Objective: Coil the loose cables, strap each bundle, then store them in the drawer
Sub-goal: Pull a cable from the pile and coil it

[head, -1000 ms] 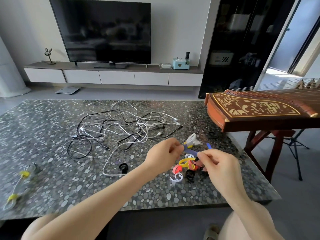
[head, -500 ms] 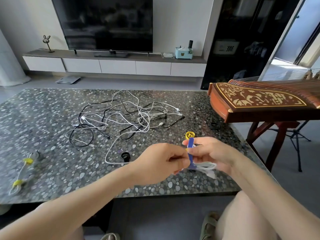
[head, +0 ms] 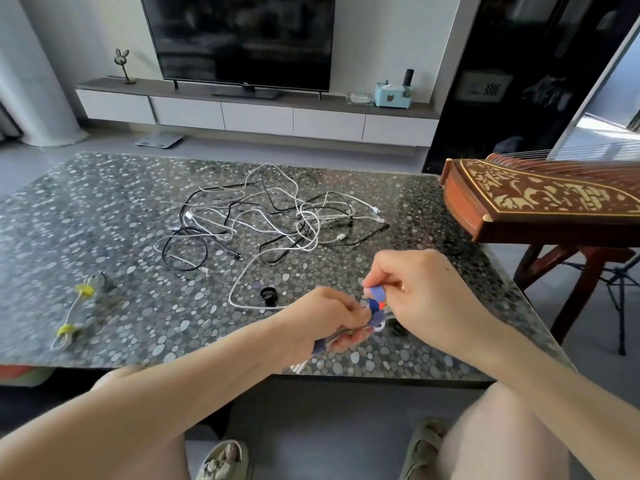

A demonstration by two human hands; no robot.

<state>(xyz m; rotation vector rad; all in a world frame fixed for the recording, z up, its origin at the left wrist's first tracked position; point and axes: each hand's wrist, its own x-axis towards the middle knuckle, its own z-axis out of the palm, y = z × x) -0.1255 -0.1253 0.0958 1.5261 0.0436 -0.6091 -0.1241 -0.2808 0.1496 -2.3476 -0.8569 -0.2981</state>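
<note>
Now, from the head view, both hands work on the near side of the tangle of loose cables [head: 277, 220] on the desk [head: 104, 202]. The left hand [head: 325, 320] curls around a coiled white bundle [head: 380, 326], whose long axis runs from lower left to upper right. The right hand [head: 422, 292] pinches the free end of the blue strap [head: 375, 295] just above the bundle, placed, I judge, to wrap it down.

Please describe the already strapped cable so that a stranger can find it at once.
Start at the pebble-patterned table and go to its near left part, away from the loose cable tangle in the middle. A thin white cable bundle lies there alone; only it wears two yellow straps.
</note>
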